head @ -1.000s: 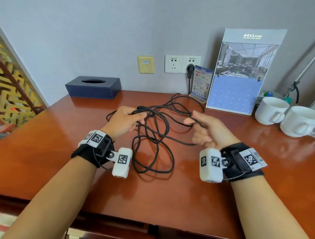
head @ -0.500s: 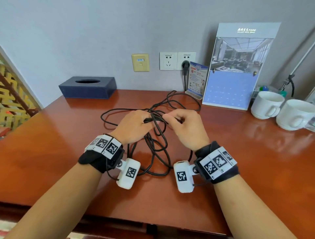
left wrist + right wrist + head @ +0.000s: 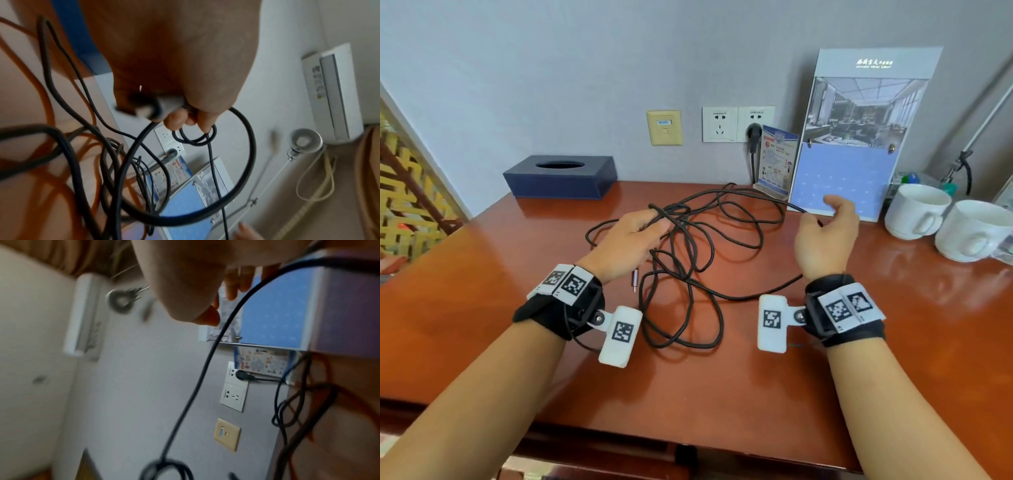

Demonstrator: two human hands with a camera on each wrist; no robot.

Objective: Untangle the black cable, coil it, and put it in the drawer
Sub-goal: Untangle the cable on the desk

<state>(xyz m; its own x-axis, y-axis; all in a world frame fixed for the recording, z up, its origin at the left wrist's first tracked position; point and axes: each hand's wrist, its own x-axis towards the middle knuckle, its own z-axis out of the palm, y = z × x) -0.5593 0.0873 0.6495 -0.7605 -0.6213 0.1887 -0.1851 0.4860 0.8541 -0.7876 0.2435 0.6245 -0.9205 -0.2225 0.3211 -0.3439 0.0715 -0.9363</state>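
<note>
The black cable [image 3: 681,222] lies in a loose tangle of loops on the red-brown desk [image 3: 722,394]. My left hand [image 3: 626,240] grips a bunch of its strands at the top of the tangle. In the left wrist view my left hand [image 3: 174,56] has its fingers curled round the cable [image 3: 254,146], and loops hang below it. One strand stretches to the right into my right hand [image 3: 825,236], whose fingers curl loosely round it with the thumb raised. The right wrist view, blurred, shows my right hand [image 3: 185,272] and the cable [image 3: 195,382] running past its fingertips. A metal plug end [image 3: 635,279] shows below my left hand.
A dark blue tissue box [image 3: 560,176] stands at the back left. A tall brochure stand [image 3: 859,137] and a small card [image 3: 775,161] lean on the wall by a socket with a plug [image 3: 755,132] in it. Two white cups [image 3: 917,210] sit at the right.
My hands were together at the tangle half a second ago. The right hand has moved right and back, drawing a strand out. The left hand still holds the bunch.
</note>
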